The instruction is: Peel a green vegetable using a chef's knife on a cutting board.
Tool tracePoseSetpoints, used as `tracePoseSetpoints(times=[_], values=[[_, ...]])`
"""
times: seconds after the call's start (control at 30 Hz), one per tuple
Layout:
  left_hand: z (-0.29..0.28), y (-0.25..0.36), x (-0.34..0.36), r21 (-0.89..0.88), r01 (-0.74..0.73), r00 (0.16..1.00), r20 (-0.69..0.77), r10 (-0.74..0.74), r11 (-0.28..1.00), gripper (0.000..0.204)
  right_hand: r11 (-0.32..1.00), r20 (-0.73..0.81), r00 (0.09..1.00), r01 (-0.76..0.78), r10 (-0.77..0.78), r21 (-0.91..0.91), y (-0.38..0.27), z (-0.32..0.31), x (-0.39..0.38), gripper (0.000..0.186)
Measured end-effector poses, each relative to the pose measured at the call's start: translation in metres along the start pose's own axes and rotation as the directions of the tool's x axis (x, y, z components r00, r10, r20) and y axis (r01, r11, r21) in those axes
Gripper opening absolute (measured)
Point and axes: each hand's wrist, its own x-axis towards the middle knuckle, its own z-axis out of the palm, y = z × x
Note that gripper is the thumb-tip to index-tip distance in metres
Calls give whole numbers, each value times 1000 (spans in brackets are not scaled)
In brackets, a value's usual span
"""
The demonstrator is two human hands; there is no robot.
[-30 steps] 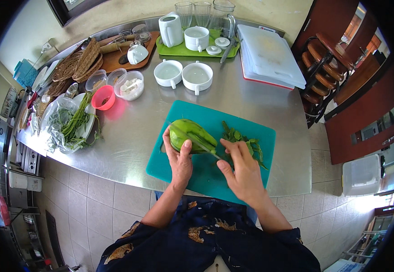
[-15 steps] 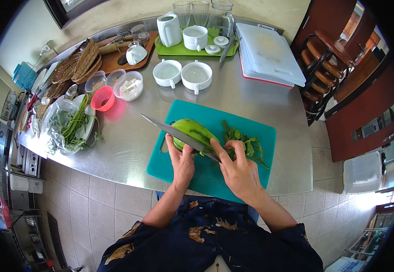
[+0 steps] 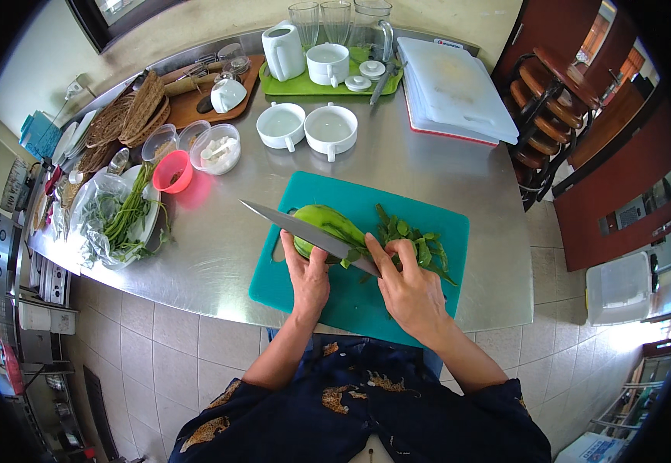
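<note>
A large knife lies slantwise across a green oblong fruit or gourd, its tip pointing to the far left. My right hand is closed on the knife at its handle end, with the index finger stretched along it. At the near left side of the fruit, my left hand grips it with thumb and fingers, partly behind the blade. Bits of green leaf cling near the blade. Beneath is a teal cutting board, with cut leafy greens on its right part.
White cups stand beyond the board. A green tray holds a jug and glasses. White cutting boards are stacked at far right. On the left are a red bowl, a tub of white pieces and bagged greens.
Both hands, the knife and the fruit stay almost where they were. The view has shifted very slightly.
</note>
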Motion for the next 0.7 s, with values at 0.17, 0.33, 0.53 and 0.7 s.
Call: tracePoseSetpoints(times=[0.17,0.33,0.53,0.7], values=[[3,2,-1,121,-67,998,22,65,990,65,999,35,999,-32,34,-38,-1,2,2,55],[1,0,0,145,-124,992,9,124,982,68,997,71,996,-42,46,-61,0,9,5,56],[-3,2,4,246,-198,980,28,197,949,74,992,90,996,6,-17,126,17,0,15,56],[0,8,2,221,-171,985,14,172,960,72,1000,147,989,11,-15,23,11,2,15,55]])
